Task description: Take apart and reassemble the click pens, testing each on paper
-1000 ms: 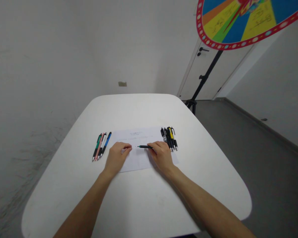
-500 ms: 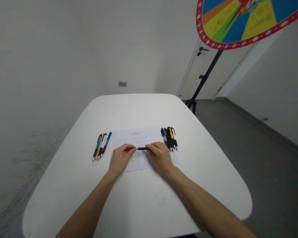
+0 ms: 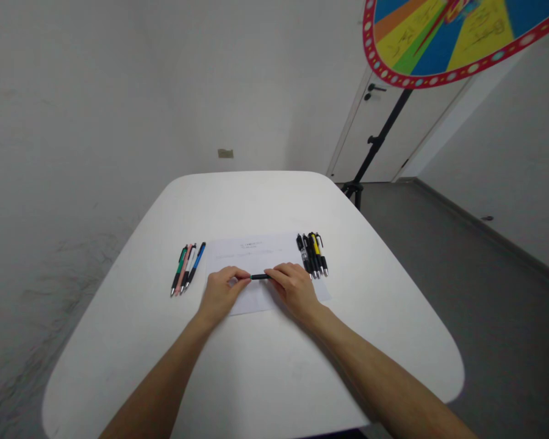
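A black pen [image 3: 259,277] lies level just above a white sheet of paper [image 3: 256,256] in the middle of the white table [image 3: 256,201]. My left hand [image 3: 219,294] pinches its left end between thumb and forefinger. My right hand [image 3: 295,289] grips its right end, so both hands hold the same pen. The hands hide most of the pen. Several pens [image 3: 186,267] in green, pink, white and blue lie in a row left of the paper. A bundle of black and yellow pens [image 3: 312,255] lies at the paper's right edge, close to my right hand.
A colourful prize wheel [image 3: 448,36] on a black stand [image 3: 375,146] rises behind the table's far right corner, before a white door [image 3: 384,122]. Grey floor [image 3: 485,292] lies to the right, a white wall to the left and behind.
My left hand has closed in on the pen's left tip and taken hold of it. My right hand has slid along the barrel toward the left hand, so less pen shows between them.
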`<state>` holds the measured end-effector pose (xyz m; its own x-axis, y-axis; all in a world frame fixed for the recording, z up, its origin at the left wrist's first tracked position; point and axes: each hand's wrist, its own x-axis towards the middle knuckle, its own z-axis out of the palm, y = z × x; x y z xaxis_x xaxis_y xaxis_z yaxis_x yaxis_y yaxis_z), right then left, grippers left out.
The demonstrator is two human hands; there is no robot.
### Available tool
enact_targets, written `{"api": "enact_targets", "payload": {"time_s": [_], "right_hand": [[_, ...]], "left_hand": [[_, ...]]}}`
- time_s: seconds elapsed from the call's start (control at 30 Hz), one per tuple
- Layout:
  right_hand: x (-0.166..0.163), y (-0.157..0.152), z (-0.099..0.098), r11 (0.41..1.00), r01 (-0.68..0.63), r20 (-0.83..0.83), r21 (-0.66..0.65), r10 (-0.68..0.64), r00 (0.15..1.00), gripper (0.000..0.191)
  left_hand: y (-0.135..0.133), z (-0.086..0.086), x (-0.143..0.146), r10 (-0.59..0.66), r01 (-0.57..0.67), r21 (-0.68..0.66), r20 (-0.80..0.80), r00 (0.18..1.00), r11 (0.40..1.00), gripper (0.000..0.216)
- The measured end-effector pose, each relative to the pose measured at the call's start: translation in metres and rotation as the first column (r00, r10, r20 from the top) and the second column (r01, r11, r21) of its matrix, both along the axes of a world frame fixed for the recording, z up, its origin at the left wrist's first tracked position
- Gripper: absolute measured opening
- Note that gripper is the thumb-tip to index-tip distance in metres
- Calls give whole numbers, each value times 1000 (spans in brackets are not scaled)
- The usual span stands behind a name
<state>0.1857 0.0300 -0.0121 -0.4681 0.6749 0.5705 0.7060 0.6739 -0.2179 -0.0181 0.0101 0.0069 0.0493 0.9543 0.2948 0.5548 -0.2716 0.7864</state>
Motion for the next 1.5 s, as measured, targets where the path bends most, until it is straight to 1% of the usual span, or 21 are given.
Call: {"api": "enact_targets", "payload": {"time_s": [0.13,0.23,0.37,0.47,0.57,0.7,0.77,0.8,0.9,0.97,1.03,1.17,1.27,1.3,1.37,1.47,1.5], "right_hand": [[0,0,1,999,-32,33,-1,32,999,18],[1,-1,3,997,-65,43,-41,67,997,18],[0,-2,3,989,-92,16,-118,95,995,22],[-3,-3,2,984,-89,-13,-157,88,996,22],[-4,-2,3,983,-78,-23,-167,76,997,21],[-3,-2,4,983,-63,-23,-170,60,998,21],[-3,-2,4,986,-62,-24,-155,59,998,21],[-3,-2,5,987,-63,-21,-147,60,998,20],[-3,-2,4,989,-67,-2,-131,67,998,19],[-3,-1,3,989,-66,5,-133,67,998,18],[-2,-1,3,988,-65,1,-140,66,998,17],[-2,-1,4,986,-68,-7,-150,67,998,18],[-2,-2,4,988,-63,-2,-144,63,998,19],[-2,-2,4,988,-61,-1,-141,61,998,19],[-2,-1,3,989,-54,0,-139,55,998,19],[-2,-1,2,989,-51,17,-140,54,998,19],[-2,0,2,989,-50,26,-141,54,998,19]], "left_hand": [[-1,1,-1,-33,35,39,-47,998,999,5],[-2,2,-1,-52,68,141,-117,992,988,8],[-3,1,-2,-70,124,280,-194,978,952,14],[-3,-1,-2,-39,90,301,-171,984,949,13],[-3,-3,0,-5,38,272,-123,992,962,12],[-4,-4,3,52,-37,199,-72,996,979,31],[-3,-3,3,73,-61,141,-81,994,988,25],[-3,-2,3,72,-60,110,-110,991,992,21],[-2,-1,3,31,-21,43,-246,969,999,35],[-1,-1,2,4,5,30,-285,959,1000,34],[-1,-1,2,-20,29,30,-247,969,999,26],[-2,-2,1,-63,66,28,-98,993,997,13],[-2,-1,1,-30,30,3,-42,999,1000,23],[-2,-1,2,-11,11,-7,-43,999,1000,25],[-2,1,2,13,-15,-24,-85,996,1000,22],[-2,3,2,-3,-5,-40,-194,981,999,35],[-2,4,2,-12,3,-41,-214,977,999,36]]}}
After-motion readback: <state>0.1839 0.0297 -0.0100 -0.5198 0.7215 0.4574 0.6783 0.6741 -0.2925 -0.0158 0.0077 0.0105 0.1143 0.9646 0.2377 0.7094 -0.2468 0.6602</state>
